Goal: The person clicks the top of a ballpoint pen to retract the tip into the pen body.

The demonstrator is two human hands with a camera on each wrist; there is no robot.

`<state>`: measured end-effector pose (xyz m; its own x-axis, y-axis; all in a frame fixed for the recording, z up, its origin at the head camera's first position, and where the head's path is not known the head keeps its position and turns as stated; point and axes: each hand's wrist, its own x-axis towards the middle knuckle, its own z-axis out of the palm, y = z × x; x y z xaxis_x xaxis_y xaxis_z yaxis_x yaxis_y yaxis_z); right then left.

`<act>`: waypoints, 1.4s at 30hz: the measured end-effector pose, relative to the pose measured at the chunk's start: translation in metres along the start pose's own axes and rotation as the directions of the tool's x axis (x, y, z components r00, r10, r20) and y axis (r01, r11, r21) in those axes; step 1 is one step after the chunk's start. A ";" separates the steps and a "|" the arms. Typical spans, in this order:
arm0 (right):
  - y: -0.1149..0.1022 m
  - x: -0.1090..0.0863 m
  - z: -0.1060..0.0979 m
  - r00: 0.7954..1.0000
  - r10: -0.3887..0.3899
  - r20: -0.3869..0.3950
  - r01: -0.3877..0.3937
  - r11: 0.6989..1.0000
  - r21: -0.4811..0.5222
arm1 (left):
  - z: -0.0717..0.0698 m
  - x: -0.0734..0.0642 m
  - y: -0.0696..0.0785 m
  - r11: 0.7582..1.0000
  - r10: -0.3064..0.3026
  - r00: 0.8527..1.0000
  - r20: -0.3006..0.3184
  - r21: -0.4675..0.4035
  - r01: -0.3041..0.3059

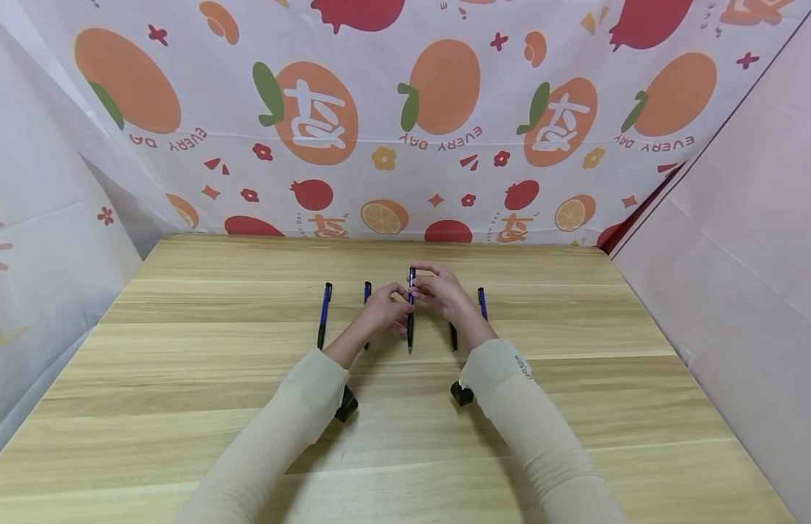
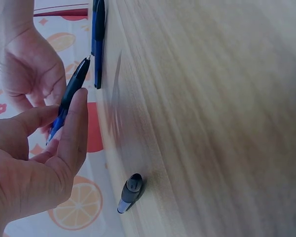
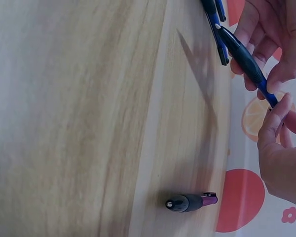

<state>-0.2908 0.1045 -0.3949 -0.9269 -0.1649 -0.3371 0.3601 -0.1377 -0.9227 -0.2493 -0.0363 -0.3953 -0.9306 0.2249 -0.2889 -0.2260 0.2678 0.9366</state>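
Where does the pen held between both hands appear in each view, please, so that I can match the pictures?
Head: near the centre, the pen between the left hand and right hand, tip towards the bottom edge.
Left wrist: upper left, the pen slanting, tip up and rightward.
Right wrist: upper right, the pen slanting, tip up and leftward.
Shared landmark: the fruit-print cloth beyond the table.

We've got a pale brown wood-grain tabletop (image 1: 392, 466), grain running left to right. Lying on it, spaced, roughly parallel, from the left: a slim blue-barrelled pen with black grip (image 1: 324, 318), a second slim blue pen (image 1: 367, 291), a purple-barrelled pen with black grip (image 3: 190, 202), a slim blue pen at far right (image 1: 482, 302). Head-on, we only see the last three partly.
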 end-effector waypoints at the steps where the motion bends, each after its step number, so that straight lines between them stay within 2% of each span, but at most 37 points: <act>1: 0.000 0.000 0.000 1.000 -0.001 -0.001 0.001 1.000 0.001 | 0.000 0.000 0.000 1.000 0.001 1.000 -0.002 0.002 -0.001; 20: -0.001 -0.004 0.003 1.000 0.009 0.001 -0.009 1.000 0.022 | 0.001 0.000 -0.001 1.000 0.004 1.000 -0.021 0.017 -0.003; 42: 0.000 -0.005 0.002 1.000 0.002 0.019 -0.002 1.000 0.021 | 0.001 0.001 -0.003 1.000 0.011 1.000 -0.002 -0.021 -0.011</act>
<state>-0.2857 0.1035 -0.3924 -0.9240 -0.1836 -0.3354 0.3644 -0.1578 -0.9178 -0.2488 -0.0363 -0.3985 -0.9336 0.2263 -0.2778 -0.2215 0.2452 0.9438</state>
